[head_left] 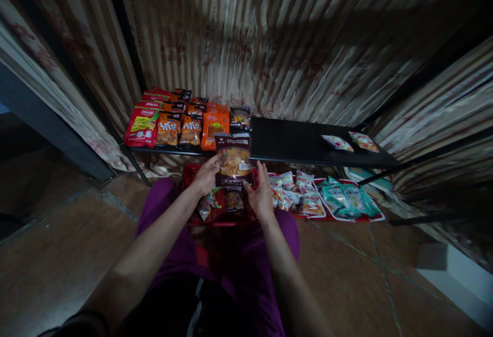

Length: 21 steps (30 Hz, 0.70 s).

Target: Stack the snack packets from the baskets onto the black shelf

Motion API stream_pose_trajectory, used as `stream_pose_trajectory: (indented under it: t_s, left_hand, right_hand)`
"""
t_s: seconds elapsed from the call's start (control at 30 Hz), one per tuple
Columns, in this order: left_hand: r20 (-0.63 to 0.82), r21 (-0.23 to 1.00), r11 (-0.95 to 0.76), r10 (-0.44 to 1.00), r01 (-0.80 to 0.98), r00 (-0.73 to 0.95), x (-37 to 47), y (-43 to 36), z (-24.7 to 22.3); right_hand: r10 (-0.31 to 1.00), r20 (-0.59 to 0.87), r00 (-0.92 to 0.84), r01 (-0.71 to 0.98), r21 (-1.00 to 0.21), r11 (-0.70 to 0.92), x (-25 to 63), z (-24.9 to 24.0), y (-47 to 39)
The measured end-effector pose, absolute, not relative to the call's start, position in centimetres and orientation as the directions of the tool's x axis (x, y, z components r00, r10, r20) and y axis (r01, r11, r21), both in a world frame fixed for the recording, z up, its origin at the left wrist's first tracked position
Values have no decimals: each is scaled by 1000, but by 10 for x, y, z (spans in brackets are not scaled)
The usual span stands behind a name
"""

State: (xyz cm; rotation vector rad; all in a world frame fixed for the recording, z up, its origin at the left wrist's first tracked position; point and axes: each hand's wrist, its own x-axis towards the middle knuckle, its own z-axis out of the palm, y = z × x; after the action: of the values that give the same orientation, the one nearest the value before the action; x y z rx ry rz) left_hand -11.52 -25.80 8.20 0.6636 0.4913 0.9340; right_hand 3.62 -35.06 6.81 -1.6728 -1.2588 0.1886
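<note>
A dark brown snack bag (233, 161) with a clear window is held upright between both hands, above a red basket (221, 223) and in front of the shelf's edge. My left hand (207, 173) grips the bag's left side. At its lower right edge, my right hand (261, 191) holds it with thumb and fingers. Inside the basket lie another dark packet (234, 201) and a few colourful ones. A similar brown packet (241, 118) stands on the black shelf (285, 139), behind the held bag.
Red bags (141, 125), orange-black bags (168, 129) and an orange bag (215, 127) stand on the shelf's left part. Two small packets (337, 143) lie at its right. Below are trays of white-red packets (311, 204) and green packets (348, 199). A striped curtain (231, 44) hangs behind.
</note>
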Motion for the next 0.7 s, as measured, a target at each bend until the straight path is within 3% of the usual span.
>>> stream_pose_trajectory:
  t_s: [0.07,0.17,0.3,0.4,0.5,0.7]
  left_hand:
    - [-99,707,420,856,-569,508,-114,-260,81]
    - [-102,720,409,861,-561,498,-111,-263,80]
    - [-97,749,386,868,-539,487,-108,-266,80]
    - [-92,769,371,870,-520,485,-107,-270,81]
    - [-100,801,356,872,-482,478,-107,-275,84]
    - [-145,865,380,814,-327,563,-109,-288,93]
  right_hand:
    - [837,453,307,803,-595,28,34,71,-353]
    - [892,425,157,907,-420,40,29,73,-355]
    - [921,371,116,931,-365,30,25,70,-355]
    - [930,350,115,895,-443,56,25,66,-355]
    - [946,295,136,789,-609,77,24,65,-355]
    - [956,104,275,369,-930,-5,18,71,-361]
